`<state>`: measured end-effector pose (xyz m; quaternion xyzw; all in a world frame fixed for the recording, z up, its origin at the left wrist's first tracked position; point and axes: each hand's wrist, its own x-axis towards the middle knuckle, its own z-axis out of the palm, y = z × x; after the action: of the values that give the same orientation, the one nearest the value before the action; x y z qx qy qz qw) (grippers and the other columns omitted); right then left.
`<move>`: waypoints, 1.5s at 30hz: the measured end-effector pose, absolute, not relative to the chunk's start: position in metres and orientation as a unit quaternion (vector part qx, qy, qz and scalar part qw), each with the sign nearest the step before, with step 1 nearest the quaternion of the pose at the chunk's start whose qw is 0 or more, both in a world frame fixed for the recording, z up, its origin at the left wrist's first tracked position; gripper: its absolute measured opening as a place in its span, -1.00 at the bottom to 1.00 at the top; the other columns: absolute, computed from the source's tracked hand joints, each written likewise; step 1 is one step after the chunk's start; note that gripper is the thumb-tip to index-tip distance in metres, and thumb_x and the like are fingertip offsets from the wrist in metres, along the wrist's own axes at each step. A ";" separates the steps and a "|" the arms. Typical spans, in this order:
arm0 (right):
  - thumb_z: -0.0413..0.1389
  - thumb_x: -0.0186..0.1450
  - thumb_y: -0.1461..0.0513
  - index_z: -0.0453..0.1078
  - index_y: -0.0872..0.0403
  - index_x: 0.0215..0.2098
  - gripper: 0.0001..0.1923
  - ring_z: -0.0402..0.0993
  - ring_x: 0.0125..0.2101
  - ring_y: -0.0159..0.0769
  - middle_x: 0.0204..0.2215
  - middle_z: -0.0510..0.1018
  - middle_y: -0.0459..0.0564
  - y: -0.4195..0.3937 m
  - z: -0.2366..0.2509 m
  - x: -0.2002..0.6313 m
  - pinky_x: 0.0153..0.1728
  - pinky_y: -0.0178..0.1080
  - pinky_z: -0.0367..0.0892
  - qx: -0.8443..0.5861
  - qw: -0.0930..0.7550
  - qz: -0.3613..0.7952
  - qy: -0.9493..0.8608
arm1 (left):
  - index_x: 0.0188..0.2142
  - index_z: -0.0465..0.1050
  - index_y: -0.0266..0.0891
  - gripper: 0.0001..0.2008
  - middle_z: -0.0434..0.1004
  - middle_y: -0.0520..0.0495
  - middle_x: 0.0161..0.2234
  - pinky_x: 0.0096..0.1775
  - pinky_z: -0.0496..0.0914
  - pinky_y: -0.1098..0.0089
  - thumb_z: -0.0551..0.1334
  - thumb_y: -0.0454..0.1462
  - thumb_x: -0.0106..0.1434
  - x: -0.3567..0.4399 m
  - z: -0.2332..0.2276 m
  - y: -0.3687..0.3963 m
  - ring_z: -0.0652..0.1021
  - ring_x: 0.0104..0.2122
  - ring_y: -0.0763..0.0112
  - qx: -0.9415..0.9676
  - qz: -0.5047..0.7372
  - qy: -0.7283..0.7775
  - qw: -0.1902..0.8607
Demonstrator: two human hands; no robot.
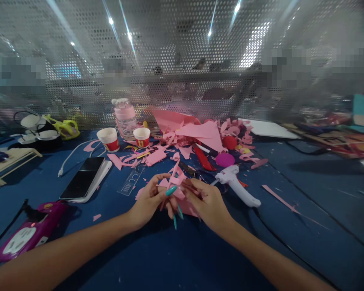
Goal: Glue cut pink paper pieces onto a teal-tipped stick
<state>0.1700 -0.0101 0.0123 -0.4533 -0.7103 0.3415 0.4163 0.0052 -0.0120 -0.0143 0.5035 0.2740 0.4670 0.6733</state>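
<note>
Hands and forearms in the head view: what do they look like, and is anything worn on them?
Both forearms are bare, with no sleeves, watch or bracelet in view. The left hand has long, pointed nails painted teal. The right hand shows no rings that I can make out; its nails are mostly hidden.

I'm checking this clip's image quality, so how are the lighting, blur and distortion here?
Head view: dim overall, with streaked glare from ceiling lights through the perforated screen. Wide-angle bending curves the table edges. The background is hazy, with pixelated patches. The left hand and right hand on the pink paper are fairly sharp; the glue gun is too.
</note>
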 end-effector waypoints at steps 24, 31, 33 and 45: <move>0.14 0.07 0.05 0.50 0.09 -0.40 -0.72 0.32 -0.61 -0.44 -0.56 0.47 -0.07 -0.012 0.012 0.162 -0.62 -0.38 0.24 -0.398 0.442 0.603 -0.532 | -0.08 0.10 -0.25 -0.62 0.54 0.01 -0.56 -0.68 0.15 0.60 0.19 -0.22 0.16 0.006 -0.009 -0.015 0.52 -0.68 0.47 0.504 0.435 0.303 0.682; 0.12 0.09 0.02 0.49 0.12 -0.35 -0.65 0.12 -0.75 -0.56 -0.70 0.35 -0.16 -0.011 0.011 0.162 -0.76 -0.44 0.03 -0.381 0.436 0.618 -0.531 | -0.12 0.12 -0.26 -0.64 0.52 0.02 -0.58 -0.70 0.13 0.61 0.21 -0.22 0.14 0.006 -0.008 -0.016 0.52 -0.69 0.47 0.499 0.438 0.317 0.677; 0.10 0.10 0.01 0.48 0.13 -0.35 -0.64 0.05 -0.79 -0.58 -0.73 0.32 -0.18 -0.011 0.009 0.162 -0.79 -0.45 -0.02 -0.391 0.435 0.614 -0.530 | -0.13 0.13 -0.26 -0.63 0.49 0.06 -0.61 -0.70 0.14 0.61 0.23 -0.22 0.12 0.006 -0.007 -0.016 0.52 -0.68 0.46 0.498 0.444 0.326 0.670; 0.12 0.10 0.06 0.47 0.16 -0.42 -0.70 0.05 -0.73 -0.56 -0.74 0.26 -0.20 -0.007 0.003 0.159 -0.71 -0.43 0.04 -0.385 0.450 0.584 -0.555 | -0.13 0.15 -0.25 -0.57 0.49 0.07 -0.61 -0.74 0.18 0.64 0.29 -0.25 0.05 0.009 -0.009 -0.016 0.55 -0.66 0.37 0.486 0.453 0.308 0.681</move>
<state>0.1587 -0.0066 0.0028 -0.3854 -0.5545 0.5841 0.4503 0.0091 -0.0162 -0.0090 0.4859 0.3085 0.4535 0.6805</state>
